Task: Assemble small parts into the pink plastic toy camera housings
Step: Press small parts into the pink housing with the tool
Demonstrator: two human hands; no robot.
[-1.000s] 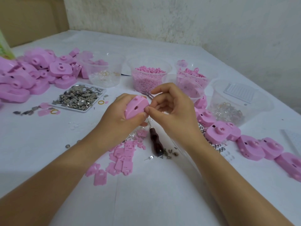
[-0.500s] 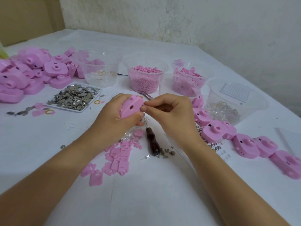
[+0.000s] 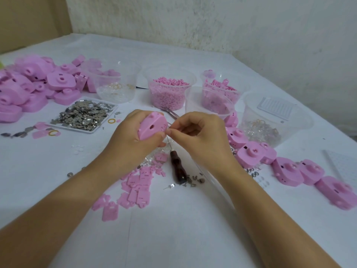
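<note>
My left hand (image 3: pixel 131 136) grips a pink toy camera housing (image 3: pixel 152 127) above the middle of the table, its flat side with a round hole turned toward me. My right hand (image 3: pixel 199 136) has its fingers curled, thumb and forefinger pinching a tiny part against the housing's right edge; the part itself is too small to make out. Flat pink plates (image 3: pixel 139 190) lie scattered under my left wrist. A dark-handled screwdriver (image 3: pixel 178 168) lies on the table below my hands.
A heap of pink housings (image 3: pixel 29 88) lies at the far left, a row of them (image 3: pixel 289 171) at the right. A white tray of metal pieces (image 3: pixel 85 115), clear tubs of pink beads (image 3: pixel 170 89), pink parts (image 3: pixel 220 89), rings (image 3: pixel 116 86) and clear pieces (image 3: pixel 270 122) stand behind. Tweezers (image 3: pixel 170 112) lie by the tubs.
My right hand's fingers have lowered and closed in on the housing's right edge. The housing has tilted slightly in my left hand.
</note>
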